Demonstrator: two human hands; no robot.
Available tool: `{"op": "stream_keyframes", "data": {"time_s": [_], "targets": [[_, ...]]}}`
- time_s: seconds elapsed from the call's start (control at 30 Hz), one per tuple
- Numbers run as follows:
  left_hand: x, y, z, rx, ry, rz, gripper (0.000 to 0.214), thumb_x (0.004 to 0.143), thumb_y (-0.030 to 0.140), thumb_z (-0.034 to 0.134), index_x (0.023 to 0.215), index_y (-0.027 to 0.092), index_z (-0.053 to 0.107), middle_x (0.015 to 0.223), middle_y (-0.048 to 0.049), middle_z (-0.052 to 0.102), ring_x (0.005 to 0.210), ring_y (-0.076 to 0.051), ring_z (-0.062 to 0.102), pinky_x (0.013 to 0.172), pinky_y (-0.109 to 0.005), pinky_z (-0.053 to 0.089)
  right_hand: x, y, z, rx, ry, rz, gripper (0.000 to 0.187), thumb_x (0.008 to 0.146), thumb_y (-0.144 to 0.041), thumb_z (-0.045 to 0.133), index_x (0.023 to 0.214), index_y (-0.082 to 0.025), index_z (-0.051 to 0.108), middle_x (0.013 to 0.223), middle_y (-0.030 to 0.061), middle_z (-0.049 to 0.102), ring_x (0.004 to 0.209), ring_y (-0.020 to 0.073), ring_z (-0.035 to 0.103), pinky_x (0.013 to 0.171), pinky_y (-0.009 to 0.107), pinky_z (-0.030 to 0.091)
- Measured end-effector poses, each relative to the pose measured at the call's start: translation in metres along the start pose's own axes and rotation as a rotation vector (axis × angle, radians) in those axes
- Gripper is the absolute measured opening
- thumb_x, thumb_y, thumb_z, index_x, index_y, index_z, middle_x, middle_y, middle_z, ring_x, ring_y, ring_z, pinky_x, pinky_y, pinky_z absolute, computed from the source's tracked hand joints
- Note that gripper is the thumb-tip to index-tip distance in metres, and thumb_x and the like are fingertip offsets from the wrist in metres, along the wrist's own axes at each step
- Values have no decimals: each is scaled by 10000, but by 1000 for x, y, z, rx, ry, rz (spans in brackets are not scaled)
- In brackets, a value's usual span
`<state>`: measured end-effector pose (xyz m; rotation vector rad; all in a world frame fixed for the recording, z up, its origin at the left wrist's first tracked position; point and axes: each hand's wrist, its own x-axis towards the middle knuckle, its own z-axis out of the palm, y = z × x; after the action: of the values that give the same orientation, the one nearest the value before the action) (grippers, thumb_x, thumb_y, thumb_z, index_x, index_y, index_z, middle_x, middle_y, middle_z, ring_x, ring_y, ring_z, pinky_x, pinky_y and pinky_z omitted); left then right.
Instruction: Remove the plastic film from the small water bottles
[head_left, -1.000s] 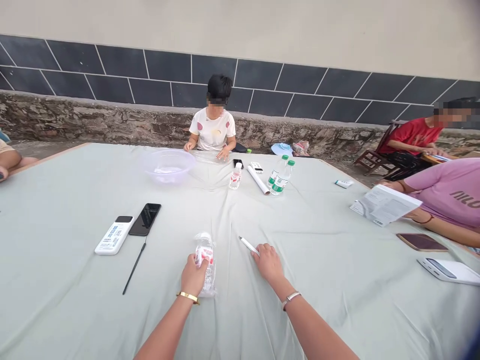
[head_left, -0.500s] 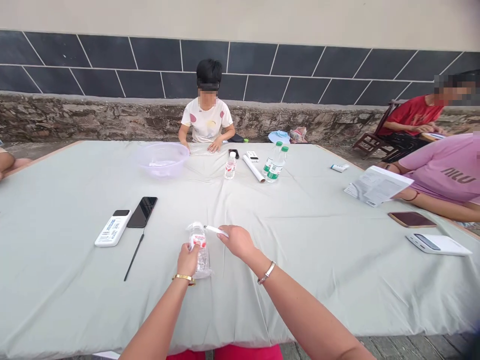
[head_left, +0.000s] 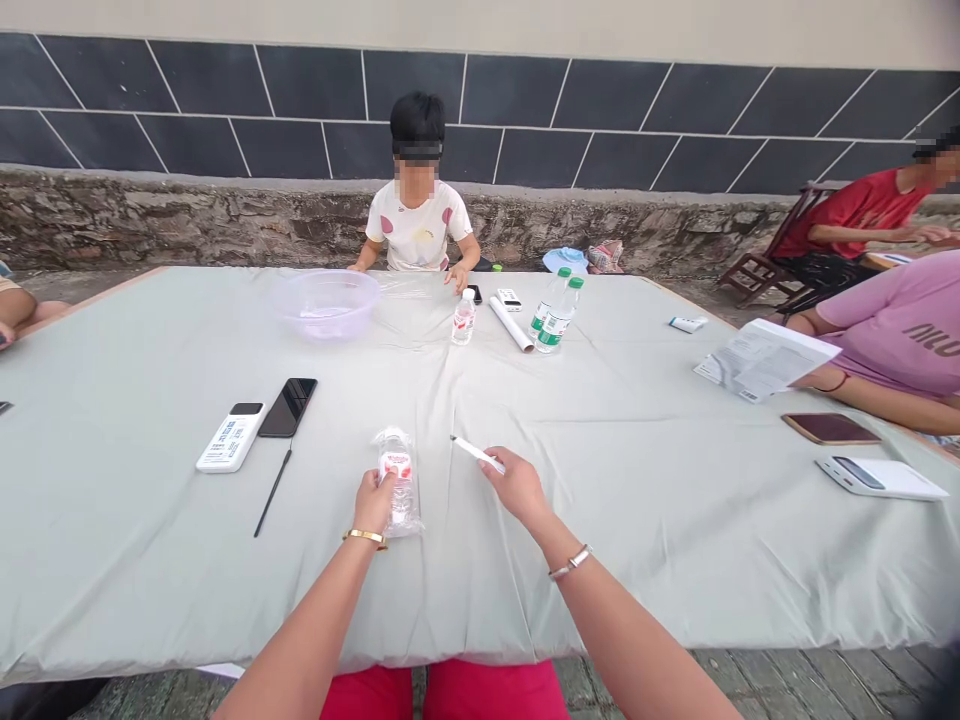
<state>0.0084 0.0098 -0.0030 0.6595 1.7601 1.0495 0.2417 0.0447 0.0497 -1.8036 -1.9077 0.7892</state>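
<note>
A small clear plastic bottle with a red-and-white label lies on the cloth, loosely wrapped in clear plastic film. My left hand is closed around its left side, the thumb on the label. To the right of the bottle, my right hand pinches a slim white tool with a dark tip, whose exact kind I cannot tell. The tip points to the upper left and is apart from the bottle.
On the cloth-covered table lie a power bank, a phone and a thin black strap. Farther off stand a purple basin, another small bottle, a white roll and two green-capped bottles. People sit around.
My right hand has drawn the white tool away from the bottle's top, to the right. My left hand still holds the bottle. The person opposite has moved their hands apart.
</note>
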Motion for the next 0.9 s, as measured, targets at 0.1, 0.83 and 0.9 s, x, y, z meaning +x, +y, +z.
{"op": "stream_keyframes", "data": {"time_s": [0.1, 0.83, 0.9], "targets": [[0, -5, 2, -15, 10, 37, 518, 693, 570, 582, 997, 155, 528, 881, -84, 653, 754, -206, 637, 665, -330, 492, 32, 26, 19, -208, 214, 117, 278, 872, -273, 453, 1023, -165, 659, 1017, 107, 638, 942, 223, 576, 799, 317, 424], [-5, 8, 8, -562, -155, 3, 510, 553, 470, 766, 914, 141, 617, 794, -62, 697, 752, -214, 666, 661, -319, 500, 4, -32, 100, 685, 80, 301, 322, 838, -477, 418, 628, -239, 368, 536, -36, 490, 461, 131, 460, 474, 250, 347], [-5, 6, 13, -536, -92, 66, 552, 569, 456, 769, 1000, 146, 618, 898, -75, 700, 824, -211, 662, 713, -321, 502, 1, -39, 98, 829, 25, 399, 310, 837, -503, 422, 678, -237, 399, 576, -31, 532, 447, 123, 486, 453, 247, 375]]}}
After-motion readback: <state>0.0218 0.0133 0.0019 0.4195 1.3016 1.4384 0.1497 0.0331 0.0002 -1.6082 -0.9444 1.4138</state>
